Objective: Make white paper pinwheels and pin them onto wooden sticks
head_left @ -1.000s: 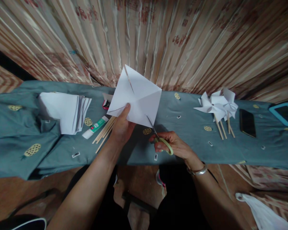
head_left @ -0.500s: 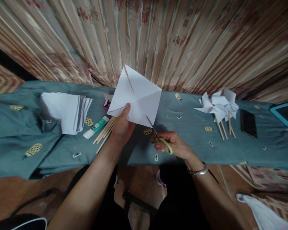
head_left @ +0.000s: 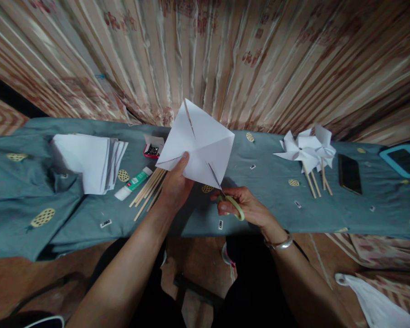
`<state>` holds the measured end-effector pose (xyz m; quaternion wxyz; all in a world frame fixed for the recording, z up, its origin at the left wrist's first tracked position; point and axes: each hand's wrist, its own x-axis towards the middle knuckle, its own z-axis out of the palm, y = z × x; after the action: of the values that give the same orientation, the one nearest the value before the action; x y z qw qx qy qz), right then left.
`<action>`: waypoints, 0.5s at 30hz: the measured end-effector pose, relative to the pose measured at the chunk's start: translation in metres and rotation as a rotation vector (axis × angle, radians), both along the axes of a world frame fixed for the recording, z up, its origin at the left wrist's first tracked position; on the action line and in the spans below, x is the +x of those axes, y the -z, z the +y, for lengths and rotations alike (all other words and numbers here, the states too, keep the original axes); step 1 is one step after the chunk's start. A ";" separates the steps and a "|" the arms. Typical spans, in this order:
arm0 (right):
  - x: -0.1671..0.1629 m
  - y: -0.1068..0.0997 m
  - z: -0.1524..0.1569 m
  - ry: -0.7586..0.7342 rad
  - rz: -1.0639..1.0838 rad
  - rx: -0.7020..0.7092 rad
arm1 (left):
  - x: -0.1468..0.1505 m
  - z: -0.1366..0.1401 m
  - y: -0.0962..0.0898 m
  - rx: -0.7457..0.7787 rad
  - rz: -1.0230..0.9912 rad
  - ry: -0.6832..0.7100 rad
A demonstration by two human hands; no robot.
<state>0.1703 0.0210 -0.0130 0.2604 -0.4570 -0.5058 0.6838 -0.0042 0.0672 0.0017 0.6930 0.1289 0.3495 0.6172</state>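
Observation:
My left hand (head_left: 177, 184) grips a square sheet of white paper (head_left: 205, 141) by its lower left side, thumb on top. The sheet is held up over the table, with slits running inward from its top and left corners and faint crease lines. In my right hand (head_left: 242, 205) is a pair of scissors (head_left: 235, 207) with pale green handles, my fingers through the loops. Their blades lie at the sheet's lower corner, pointing toward its centre; how far they are parted is hard to make out.
A green-patterned cloth covers the narrow table (head_left: 259, 196). On the left are stacked white paper (head_left: 85, 159), a glue stick (head_left: 133, 183), wooden sticks (head_left: 148, 189) and a small red box of pins (head_left: 152, 151). Paper pinwheels (head_left: 305, 148), a phone (head_left: 350, 174) and a blue-framed device (head_left: 405, 161) lie right. A curtain hangs behind.
The sheet and both hands keep nearly the same pose, with the scissors at the lower corner. The whole view has shifted slightly, showing more of the red box.

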 end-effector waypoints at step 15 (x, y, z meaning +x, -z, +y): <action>-0.004 0.007 -0.001 0.082 0.012 -0.079 | -0.002 0.001 0.001 0.021 -0.016 0.042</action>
<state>0.1667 0.0204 -0.0199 0.2728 -0.4832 -0.4577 0.6947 -0.0059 0.0684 0.0006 0.7072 0.1383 0.3346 0.6073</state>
